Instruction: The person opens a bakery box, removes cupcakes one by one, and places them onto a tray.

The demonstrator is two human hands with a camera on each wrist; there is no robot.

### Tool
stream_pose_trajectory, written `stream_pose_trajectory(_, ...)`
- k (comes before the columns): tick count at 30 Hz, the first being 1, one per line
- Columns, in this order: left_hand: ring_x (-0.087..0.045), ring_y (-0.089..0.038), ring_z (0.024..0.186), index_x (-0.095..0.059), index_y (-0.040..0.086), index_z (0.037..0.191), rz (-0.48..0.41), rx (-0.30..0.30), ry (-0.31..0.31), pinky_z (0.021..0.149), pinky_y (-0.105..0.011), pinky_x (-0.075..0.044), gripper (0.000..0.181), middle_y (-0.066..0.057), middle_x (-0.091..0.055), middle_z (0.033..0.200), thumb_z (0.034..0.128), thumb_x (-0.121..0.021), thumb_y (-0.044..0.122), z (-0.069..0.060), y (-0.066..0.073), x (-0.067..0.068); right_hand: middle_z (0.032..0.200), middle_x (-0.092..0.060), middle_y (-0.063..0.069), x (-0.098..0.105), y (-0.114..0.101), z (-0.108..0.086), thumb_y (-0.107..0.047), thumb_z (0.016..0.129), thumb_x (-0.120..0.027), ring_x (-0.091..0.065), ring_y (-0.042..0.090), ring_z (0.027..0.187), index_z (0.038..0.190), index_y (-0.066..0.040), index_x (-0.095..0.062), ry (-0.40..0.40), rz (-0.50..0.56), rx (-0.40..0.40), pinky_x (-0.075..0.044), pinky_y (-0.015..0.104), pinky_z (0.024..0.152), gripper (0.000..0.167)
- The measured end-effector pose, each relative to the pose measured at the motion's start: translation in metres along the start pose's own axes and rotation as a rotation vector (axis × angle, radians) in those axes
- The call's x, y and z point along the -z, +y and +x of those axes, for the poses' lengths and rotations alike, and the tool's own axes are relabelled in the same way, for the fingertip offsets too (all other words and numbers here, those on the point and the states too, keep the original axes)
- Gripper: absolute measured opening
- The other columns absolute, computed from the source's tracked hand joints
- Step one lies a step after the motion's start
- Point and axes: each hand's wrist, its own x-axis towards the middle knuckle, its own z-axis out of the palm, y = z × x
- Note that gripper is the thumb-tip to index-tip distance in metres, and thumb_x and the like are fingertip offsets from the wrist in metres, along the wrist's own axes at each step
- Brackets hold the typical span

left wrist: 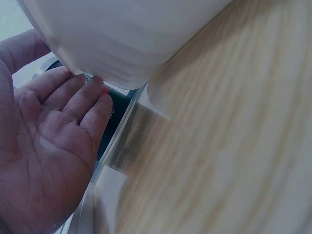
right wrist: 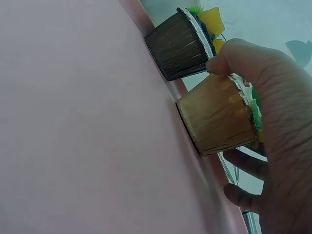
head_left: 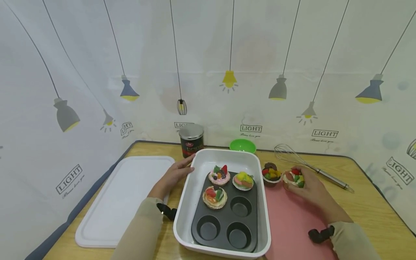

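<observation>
My right hand (head_left: 310,191) grips a fruit-topped cupcake (head_left: 292,178) from its sides. Its tan paper cup (right wrist: 214,114) stands on the pink board (right wrist: 87,122). Just left of it is another cupcake in a dark cup (right wrist: 178,46). My left hand (head_left: 173,177) holds the left rim of a deep white tray (head_left: 182,216), thumb over the rim and fingers at the outer wall (left wrist: 117,44). Inside the tray lies a dark muffin tin (head_left: 224,213). Three of its wells hold decorated cupcakes: a pink one (head_left: 219,176), a yellow-topped one (head_left: 243,181) and a cream one (head_left: 214,198).
A white lid-like board (head_left: 126,198) lies on the left of the wooden table. Behind the tray stand an espresso tin (head_left: 191,141) and a green bowl (head_left: 243,145). A whisk (head_left: 312,166) lies at the back right, beyond my right hand.
</observation>
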Motion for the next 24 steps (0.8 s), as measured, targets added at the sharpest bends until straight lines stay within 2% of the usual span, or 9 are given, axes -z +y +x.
stream_pose_trajectory(11,-0.033,-0.027,0.146,-0.041,0.024,0.156,-0.005,-0.023,-0.016,0.117,-0.049,-0.030,0.060,-0.004,-0.033,0.162,0.0999,-0.061,0.021,0.0022,-0.0014,0.0002,0.128,-0.055,0.025,-0.0011,0.0011,0.0007,-0.038,0.083,-0.081,-0.049,0.045,0.118,0.134,0.003,-0.050,0.059,-0.031,0.057,-0.040,0.062,0.095,0.073)
stream_pose_trajectory(17,-0.038,-0.029,0.143,-0.040,0.021,0.156,-0.024,-0.034,-0.022,0.116,-0.047,-0.032,0.060,-0.006,-0.033,0.162,0.1003,-0.060,0.017,0.0034,-0.0022,0.0005,0.131,-0.053,0.025,0.0010,-0.0024,0.0004,-0.040,0.082,-0.080,-0.044,0.048,0.123,0.133,0.000,-0.050,0.065,-0.041,0.052,-0.038,0.067,0.096,0.071)
stream_pose_trajectory(24,-0.035,-0.028,0.145,-0.039,0.021,0.156,-0.015,-0.032,-0.021,0.117,-0.048,-0.031,0.059,-0.005,-0.032,0.162,0.1004,-0.059,0.018,0.0015,-0.0010,0.0004,0.132,-0.053,0.025,0.0002,-0.0029,0.0002,-0.040,0.082,-0.080,-0.042,0.049,0.124,0.133,-0.001,-0.051,0.066,-0.043,0.051,-0.037,0.069,0.096,0.070)
